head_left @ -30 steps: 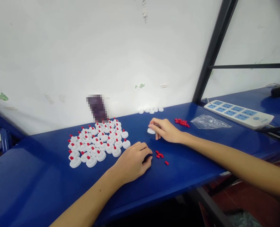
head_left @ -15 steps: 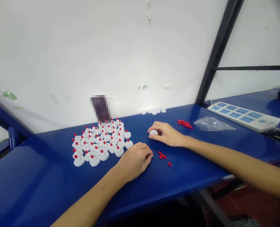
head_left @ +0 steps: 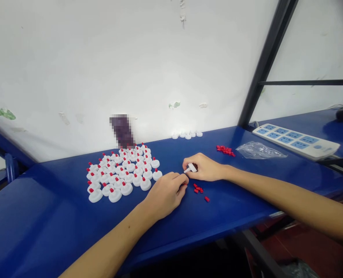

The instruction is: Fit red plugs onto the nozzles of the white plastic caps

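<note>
My right hand (head_left: 203,166) is closed on a white nozzle cap (head_left: 192,167), tipped so that its thin spout points down and left toward my other hand. My left hand (head_left: 167,193) is pinched, and a bit of a small red tip (head_left: 185,184) shows at its fingertips, apart from the spout. Several loose red tips (head_left: 197,189) lie on the blue table just right of my left hand. To its left stands a crowd of white caps (head_left: 126,188) with red tips on their spouts.
Several white caps without red tips (head_left: 187,136) line the wall. A pile of red tips (head_left: 225,150), a clear plastic bag (head_left: 258,150) and a white power strip (head_left: 297,141) are at the right. A pixelated dark object (head_left: 123,131) leans on the wall.
My right hand has turned the white cap so its spout now faces my left hand, and the two hands are closer. A red tip now shows in my left fingers.
</note>
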{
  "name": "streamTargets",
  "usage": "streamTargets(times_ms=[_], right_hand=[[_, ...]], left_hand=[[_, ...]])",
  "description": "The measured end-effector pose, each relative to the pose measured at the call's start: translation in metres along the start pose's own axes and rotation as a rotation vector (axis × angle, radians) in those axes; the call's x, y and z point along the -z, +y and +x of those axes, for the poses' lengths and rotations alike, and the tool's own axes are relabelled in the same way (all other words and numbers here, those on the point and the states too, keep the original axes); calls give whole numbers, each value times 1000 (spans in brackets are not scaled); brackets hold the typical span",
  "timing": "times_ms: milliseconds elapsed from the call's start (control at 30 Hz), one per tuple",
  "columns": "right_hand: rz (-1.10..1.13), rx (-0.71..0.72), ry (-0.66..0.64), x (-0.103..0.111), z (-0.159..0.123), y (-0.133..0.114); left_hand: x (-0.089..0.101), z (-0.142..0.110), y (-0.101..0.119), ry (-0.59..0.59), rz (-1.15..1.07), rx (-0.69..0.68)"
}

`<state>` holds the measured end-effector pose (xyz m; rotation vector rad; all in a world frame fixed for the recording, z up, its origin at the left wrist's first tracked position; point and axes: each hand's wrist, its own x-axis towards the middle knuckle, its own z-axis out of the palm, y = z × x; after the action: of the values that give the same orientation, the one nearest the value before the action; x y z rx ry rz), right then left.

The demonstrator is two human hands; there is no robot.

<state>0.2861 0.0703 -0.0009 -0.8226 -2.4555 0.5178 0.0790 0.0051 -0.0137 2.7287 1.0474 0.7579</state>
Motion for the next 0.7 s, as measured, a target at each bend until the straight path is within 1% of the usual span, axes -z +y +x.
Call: streamTargets(times_ms=[100, 233, 333, 467, 533, 700], right_hand=[[-6, 14, -54, 1, -1, 1], [-18, 63, -70, 4, -3, 0], [2, 108, -50, 3, -4, -3], [82, 103, 19, 2, -6, -8], [110, 97, 40, 1, -6, -10], [133, 96, 40, 1, -7, -12]], left_hand=[[-1, 1, 0, 27, -9, -3], [-1, 0, 0, 122, -20, 29], [0, -1, 0, 188, -32, 39], [1, -1, 2, 265, -52, 11], [0, -1, 2, 288, -56, 6], [0, -1, 2, 312, -67, -5]])
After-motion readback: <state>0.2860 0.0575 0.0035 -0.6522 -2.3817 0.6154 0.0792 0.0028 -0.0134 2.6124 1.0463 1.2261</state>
